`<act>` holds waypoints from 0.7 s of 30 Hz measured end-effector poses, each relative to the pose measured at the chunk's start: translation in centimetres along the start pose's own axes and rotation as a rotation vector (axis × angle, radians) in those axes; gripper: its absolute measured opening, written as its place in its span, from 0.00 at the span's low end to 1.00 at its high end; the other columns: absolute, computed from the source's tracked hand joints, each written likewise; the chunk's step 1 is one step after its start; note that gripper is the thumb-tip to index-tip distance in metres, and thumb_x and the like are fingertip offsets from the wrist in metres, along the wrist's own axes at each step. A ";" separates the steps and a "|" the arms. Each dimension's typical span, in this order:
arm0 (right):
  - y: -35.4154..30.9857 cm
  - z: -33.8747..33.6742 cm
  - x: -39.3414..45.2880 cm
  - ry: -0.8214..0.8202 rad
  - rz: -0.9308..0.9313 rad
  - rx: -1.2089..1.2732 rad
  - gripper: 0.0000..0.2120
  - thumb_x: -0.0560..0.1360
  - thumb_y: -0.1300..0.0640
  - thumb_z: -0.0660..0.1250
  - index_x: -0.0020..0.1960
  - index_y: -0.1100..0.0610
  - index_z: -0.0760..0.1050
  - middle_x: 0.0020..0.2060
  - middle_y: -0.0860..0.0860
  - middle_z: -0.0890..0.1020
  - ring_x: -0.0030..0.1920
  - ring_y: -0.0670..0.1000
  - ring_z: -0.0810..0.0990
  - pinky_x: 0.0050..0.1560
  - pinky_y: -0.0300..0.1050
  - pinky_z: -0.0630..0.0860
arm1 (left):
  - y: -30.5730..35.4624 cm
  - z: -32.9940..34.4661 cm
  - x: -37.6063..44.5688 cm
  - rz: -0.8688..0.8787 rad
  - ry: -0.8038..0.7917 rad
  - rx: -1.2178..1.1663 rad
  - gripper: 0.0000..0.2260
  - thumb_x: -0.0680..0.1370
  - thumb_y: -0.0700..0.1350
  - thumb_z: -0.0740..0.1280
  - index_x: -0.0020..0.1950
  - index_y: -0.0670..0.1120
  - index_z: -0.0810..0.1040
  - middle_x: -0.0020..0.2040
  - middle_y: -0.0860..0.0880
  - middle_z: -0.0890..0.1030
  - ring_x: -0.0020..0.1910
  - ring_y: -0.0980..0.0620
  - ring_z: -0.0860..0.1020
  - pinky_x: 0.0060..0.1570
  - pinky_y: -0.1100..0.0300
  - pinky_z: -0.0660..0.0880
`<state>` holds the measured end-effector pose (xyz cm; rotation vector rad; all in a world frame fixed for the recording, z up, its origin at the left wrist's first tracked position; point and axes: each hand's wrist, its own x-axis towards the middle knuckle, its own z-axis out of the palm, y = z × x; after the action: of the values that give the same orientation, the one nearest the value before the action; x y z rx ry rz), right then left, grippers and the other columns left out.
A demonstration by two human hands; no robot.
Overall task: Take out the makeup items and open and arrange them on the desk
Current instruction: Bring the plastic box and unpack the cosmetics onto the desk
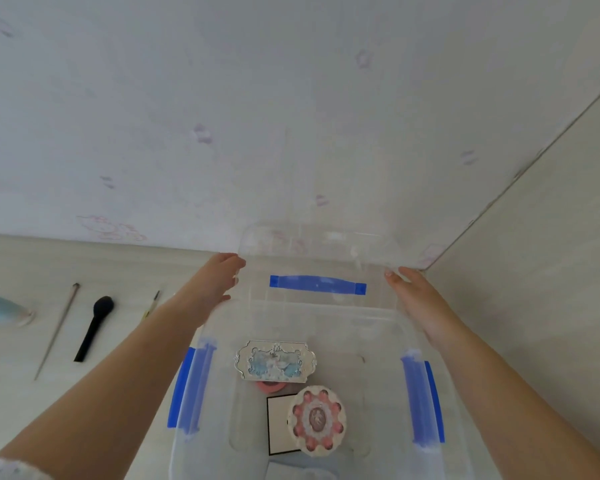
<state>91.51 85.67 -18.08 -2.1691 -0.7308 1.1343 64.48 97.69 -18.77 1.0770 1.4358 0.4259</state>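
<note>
Our left hand and right hand grip the clear lid raised behind the storage box; inside the box lie an ornate blue compact and a pink round compact.

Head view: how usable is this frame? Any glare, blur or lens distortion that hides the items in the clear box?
Head view: soft, even light, no hard shadows. Wide-angle bending curves the desk edge and the wall corner. The image is slightly soft overall. The clear lid, held by the left hand and right hand, washes out against the wall. The ornate compact and round pink compact stay readable.
</note>
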 end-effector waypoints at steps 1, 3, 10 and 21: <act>0.1 0.0 0.1 0.003 0.000 0.009 0.31 0.76 0.39 0.58 0.75 0.49 0.58 0.73 0.51 0.65 0.70 0.55 0.66 0.62 0.49 0.66 | 0.0 0.0 0.2 -0.010 0.004 0.013 0.13 0.79 0.46 0.59 0.63 0.47 0.71 0.58 0.48 0.71 0.58 0.48 0.70 0.65 0.44 0.67; 0.3 0.0 0.3 0.003 0.002 0.031 0.30 0.76 0.39 0.59 0.74 0.48 0.59 0.72 0.51 0.66 0.68 0.55 0.68 0.60 0.48 0.66 | 0.0 0.1 0.4 -0.035 0.009 0.037 0.16 0.79 0.46 0.59 0.67 0.45 0.70 0.59 0.46 0.71 0.61 0.46 0.71 0.65 0.44 0.67; 0.7 -0.5 0.5 0.035 -0.048 0.017 0.28 0.76 0.40 0.60 0.73 0.48 0.61 0.71 0.50 0.68 0.68 0.53 0.69 0.68 0.51 0.66 | -0.2 -0.3 0.0 0.015 -0.005 0.077 0.21 0.79 0.48 0.62 0.71 0.47 0.65 0.71 0.45 0.69 0.69 0.45 0.68 0.67 0.48 0.65; -0.1 2.1 -9.7 0.134 -0.882 -0.116 0.11 0.74 0.53 0.64 0.57 0.47 0.77 0.50 0.38 0.78 0.53 0.39 0.78 0.57 0.32 0.71 | -1.4 1.4 -9.4 0.857 -0.154 0.835 0.17 0.76 0.55 0.63 0.64 0.55 0.73 0.58 0.57 0.77 0.56 0.64 0.74 0.56 0.70 0.68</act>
<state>84.95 79.53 -13.88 -1.6562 -1.5041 0.4811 63.79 89.00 -14.70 2.3625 0.9410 0.3147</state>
